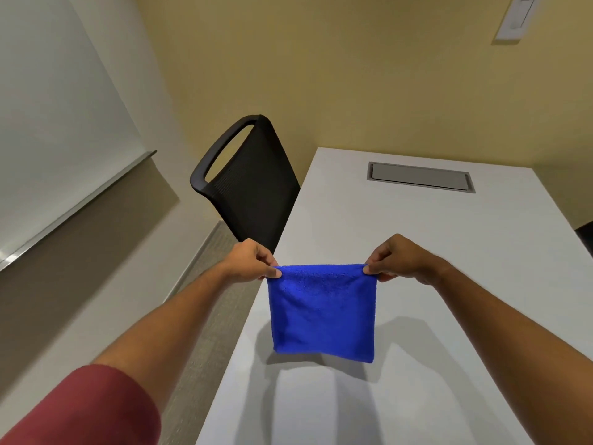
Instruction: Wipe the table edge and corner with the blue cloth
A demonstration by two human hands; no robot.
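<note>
A square blue cloth (322, 313) hangs stretched in the air above the white table (417, 239), its shadow falling on the tabletop below. My left hand (248, 261) pinches the cloth's upper left corner, just over the table's left edge. My right hand (401, 258) pinches the upper right corner above the tabletop. The cloth's lower edge hangs free, slightly above the surface. The table's left edge (256, 303) runs from near bottom toward the far corner (317, 149).
A black mesh chair (250, 184) stands against the table's left edge beyond my left hand. A grey cable hatch (420, 176) is set into the far tabletop. A whiteboard (57, 123) hangs on the left wall. A yellow wall closes the far side.
</note>
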